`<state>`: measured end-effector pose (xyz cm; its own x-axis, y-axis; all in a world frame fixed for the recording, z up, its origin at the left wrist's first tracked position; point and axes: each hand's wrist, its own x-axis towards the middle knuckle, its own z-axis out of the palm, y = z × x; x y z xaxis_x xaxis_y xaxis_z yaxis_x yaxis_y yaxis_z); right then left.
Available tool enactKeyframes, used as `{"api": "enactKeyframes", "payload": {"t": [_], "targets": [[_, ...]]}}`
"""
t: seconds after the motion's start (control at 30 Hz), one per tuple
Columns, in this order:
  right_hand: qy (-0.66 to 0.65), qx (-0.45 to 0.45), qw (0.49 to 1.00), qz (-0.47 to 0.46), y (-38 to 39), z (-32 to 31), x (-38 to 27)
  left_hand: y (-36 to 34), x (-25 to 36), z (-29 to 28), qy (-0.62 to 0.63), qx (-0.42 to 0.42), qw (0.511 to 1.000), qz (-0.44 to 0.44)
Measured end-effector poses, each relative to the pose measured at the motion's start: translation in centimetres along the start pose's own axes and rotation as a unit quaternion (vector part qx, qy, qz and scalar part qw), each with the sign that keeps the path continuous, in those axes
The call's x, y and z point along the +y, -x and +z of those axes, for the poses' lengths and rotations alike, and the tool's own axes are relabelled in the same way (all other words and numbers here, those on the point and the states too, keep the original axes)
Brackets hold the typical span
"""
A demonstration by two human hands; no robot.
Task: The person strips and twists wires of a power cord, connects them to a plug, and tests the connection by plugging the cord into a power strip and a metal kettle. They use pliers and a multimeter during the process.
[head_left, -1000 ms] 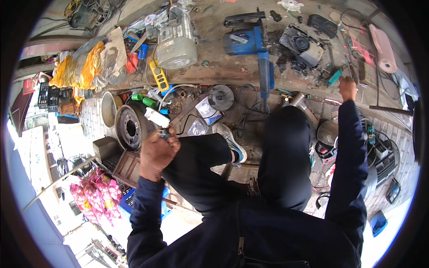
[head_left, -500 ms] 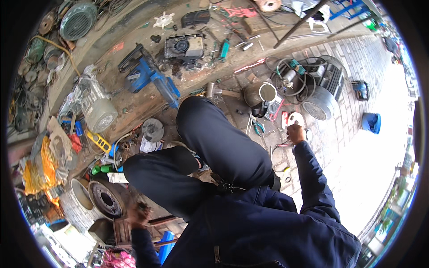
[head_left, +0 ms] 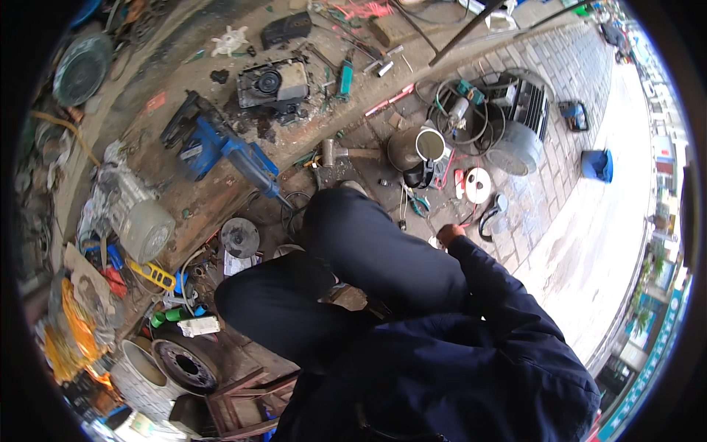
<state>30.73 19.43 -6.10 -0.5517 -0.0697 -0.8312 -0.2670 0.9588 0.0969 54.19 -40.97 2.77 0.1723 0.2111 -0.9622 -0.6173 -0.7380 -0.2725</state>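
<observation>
My right hand [head_left: 451, 234] is low over the paving beside my right knee, its fingers curled. What they hold, if anything, is too small to make out. A thin red-and-dark tool [head_left: 468, 219] lies just beyond it. Farther off is a white spool-like disc [head_left: 478, 185] with a hole in its middle. A black curved piece [head_left: 492, 218] rests to the right of the hand. Green-handled pliers [head_left: 420, 205] lie ahead of it, below a metal jug [head_left: 417, 150] with a black handle. My left hand is out of view.
A large electric motor [head_left: 518, 140] with coiled cable stands ahead right, near a blue bucket [head_left: 597, 166]. On the ledge lie a blue power tool [head_left: 221, 147] and a greasy machine part [head_left: 272, 85]. A hammer [head_left: 346, 153], a wheel rim [head_left: 185, 366] and another motor [head_left: 140, 214] surround me.
My right hand has drawn back from the white disc toward my knee, uncovering the black curved piece. My left hand has left the view at the lower left. The whole view has shifted.
</observation>
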Motion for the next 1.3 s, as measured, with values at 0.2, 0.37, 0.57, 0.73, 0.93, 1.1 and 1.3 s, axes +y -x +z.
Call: {"api": "enactKeyframes", "payload": {"t": [0.2,0.37,0.57,0.73,0.93,1.1,1.3], "targets": [[-0.396,0.043,0.904,0.152,-5.1,-1.7,-3.9,-0.3,3.9,5.3,-0.048,0.035,0.998,0.013],[-0.505,0.095,0.83,0.217,-5.4,-4.9,-7.0,-0.1,6.3,7.3,-0.076,0.064,0.994,0.042],[-0.481,0.01,0.836,0.264,-6.7,-7.5,-9.5,5.4,10.6,9.1,-0.121,0.082,0.982,0.123],[-0.493,0.013,0.83,0.26,-6.2,-7.3,-9.3,12.7,12.8,10.5,-0.176,0.102,0.959,0.196],[-0.516,-0.01,0.827,0.224,-4.0,-7.6,-7.1,19.9,13.5,14.4,-0.235,0.099,0.927,0.274],[-0.536,0.008,0.824,0.184,-1.7,-7.8,-4.6,20.5,13.5,18.7,-0.286,0.077,0.901,0.317],[-0.545,0.111,0.813,0.175,0.5,-9.2,-3.0,16.0,15.0,25.3,-0.357,0.016,0.863,0.357]]}}
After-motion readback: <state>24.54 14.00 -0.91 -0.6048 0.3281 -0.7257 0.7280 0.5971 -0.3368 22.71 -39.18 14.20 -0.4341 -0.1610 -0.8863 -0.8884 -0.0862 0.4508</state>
